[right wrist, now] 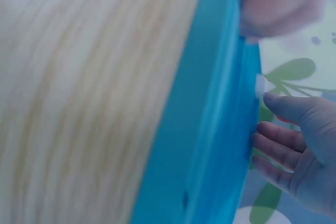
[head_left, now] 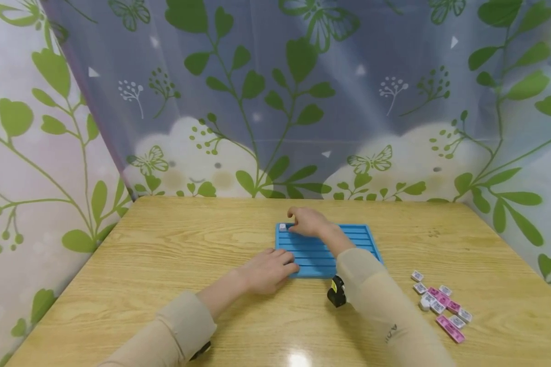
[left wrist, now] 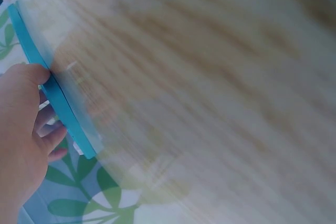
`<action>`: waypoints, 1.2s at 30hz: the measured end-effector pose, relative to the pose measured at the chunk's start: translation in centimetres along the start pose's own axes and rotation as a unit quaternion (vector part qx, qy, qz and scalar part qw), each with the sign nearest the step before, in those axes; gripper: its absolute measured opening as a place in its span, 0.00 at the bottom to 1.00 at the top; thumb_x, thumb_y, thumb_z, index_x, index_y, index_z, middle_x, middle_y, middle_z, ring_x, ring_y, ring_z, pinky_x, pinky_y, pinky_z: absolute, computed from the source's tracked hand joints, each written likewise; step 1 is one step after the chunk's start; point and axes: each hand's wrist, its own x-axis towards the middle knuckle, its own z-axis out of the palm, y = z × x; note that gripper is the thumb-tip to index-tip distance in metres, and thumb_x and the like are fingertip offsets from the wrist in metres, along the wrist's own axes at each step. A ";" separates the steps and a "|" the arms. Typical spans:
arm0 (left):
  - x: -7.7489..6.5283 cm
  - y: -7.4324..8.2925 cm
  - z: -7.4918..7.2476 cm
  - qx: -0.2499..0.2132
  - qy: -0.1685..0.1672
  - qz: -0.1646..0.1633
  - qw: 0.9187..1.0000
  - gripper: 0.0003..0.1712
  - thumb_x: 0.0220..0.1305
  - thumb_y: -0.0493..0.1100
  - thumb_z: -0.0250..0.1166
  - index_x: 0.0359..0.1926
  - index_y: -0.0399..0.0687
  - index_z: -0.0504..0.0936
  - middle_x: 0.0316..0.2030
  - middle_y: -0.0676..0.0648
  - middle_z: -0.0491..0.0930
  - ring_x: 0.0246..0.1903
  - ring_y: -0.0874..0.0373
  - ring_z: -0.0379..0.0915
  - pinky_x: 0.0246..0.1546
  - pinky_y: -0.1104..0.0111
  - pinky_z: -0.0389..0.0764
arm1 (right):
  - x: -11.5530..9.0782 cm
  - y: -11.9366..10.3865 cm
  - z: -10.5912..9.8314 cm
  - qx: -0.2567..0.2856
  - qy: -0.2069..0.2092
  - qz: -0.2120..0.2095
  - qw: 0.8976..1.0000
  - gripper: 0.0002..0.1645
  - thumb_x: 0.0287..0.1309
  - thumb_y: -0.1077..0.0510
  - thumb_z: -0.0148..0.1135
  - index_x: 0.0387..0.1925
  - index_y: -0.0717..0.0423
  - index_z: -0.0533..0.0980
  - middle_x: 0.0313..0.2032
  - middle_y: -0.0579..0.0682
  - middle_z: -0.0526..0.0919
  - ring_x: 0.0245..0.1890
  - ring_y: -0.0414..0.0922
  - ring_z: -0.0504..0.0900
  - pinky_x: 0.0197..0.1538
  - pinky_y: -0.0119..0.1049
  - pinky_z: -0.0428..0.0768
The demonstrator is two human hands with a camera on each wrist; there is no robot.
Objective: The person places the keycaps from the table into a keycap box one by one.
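Observation:
A blue ridged tray [head_left: 314, 275] lies on the table. My left hand [head_left: 268, 270] is at its front left corner; in the left wrist view that hand [left wrist: 23, 108] grips the tray's edge [left wrist: 60, 100], thumb on the near side and fingers beyond. A small white tile [head_left: 282, 227] sits in the tray's back left corner. Over the back of the tray is my right hand [head_left: 309, 223], just right of that tile. In the right wrist view its thumb [right wrist: 291, 106] is beside the white tile [right wrist: 261, 85], the fingers apart and nothing visibly held.
Several white tiles [head_left: 417, 276] and pink tiles [head_left: 450, 329] lie loosely grouped on the wooden table [head_left: 202, 229], right of the tray. A patterned cloth [head_left: 257, 122] hangs behind the table. A small black device [head_left: 336, 291] is at the right wrist.

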 end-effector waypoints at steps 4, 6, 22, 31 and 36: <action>-0.1 -0.1 -0.1 -0.010 0.000 -0.004 1.000 0.14 0.66 0.44 0.56 0.52 0.53 0.75 0.45 0.51 0.72 0.46 0.56 0.69 0.49 0.65 0.72 | -1.2 0.7 -1.3 -0.005 -0.004 -0.012 1.000 0.23 0.59 0.56 0.61 0.54 0.62 0.71 0.38 0.53 0.78 0.38 0.47 0.76 0.39 0.41 0.75; -0.2 -0.1 -0.1 -0.013 0.001 -0.007 1.000 0.14 0.66 0.44 0.56 0.52 0.53 0.75 0.45 0.51 0.72 0.47 0.56 0.69 0.49 0.64 0.72 | -2.0 1.0 -2.0 -0.008 -0.003 -0.019 1.000 0.22 0.59 0.57 0.60 0.54 0.62 0.72 0.39 0.54 0.77 0.38 0.48 0.76 0.40 0.42 0.74; -0.3 0.1 -0.2 -0.011 -0.005 -0.014 1.000 0.15 0.66 0.42 0.55 0.53 0.52 0.75 0.46 0.50 0.73 0.49 0.56 0.68 0.51 0.65 0.71 | -9.3 4.3 -5.2 -0.060 0.041 -0.033 0.997 0.17 0.57 0.58 0.61 0.44 0.65 0.77 0.39 0.57 0.79 0.41 0.52 0.77 0.43 0.45 0.75; -0.1 0.2 0.0 -0.014 -0.006 -0.013 1.000 0.15 0.67 0.41 0.54 0.53 0.52 0.75 0.46 0.51 0.72 0.49 0.57 0.68 0.51 0.65 0.70 | -13.3 6.3 -5.4 -0.053 0.056 -0.019 0.997 0.13 0.56 0.60 0.62 0.40 0.66 0.77 0.34 0.54 0.78 0.36 0.51 0.76 0.40 0.44 0.76; 0.0 0.2 0.1 -0.021 -0.001 -0.011 1.000 0.14 0.67 0.41 0.54 0.52 0.51 0.75 0.45 0.51 0.73 0.49 0.56 0.69 0.50 0.65 0.71 | -15.4 7.6 -5.3 -0.046 0.059 -0.007 0.997 0.12 0.54 0.60 0.64 0.38 0.65 0.78 0.32 0.53 0.78 0.36 0.51 0.77 0.38 0.45 0.76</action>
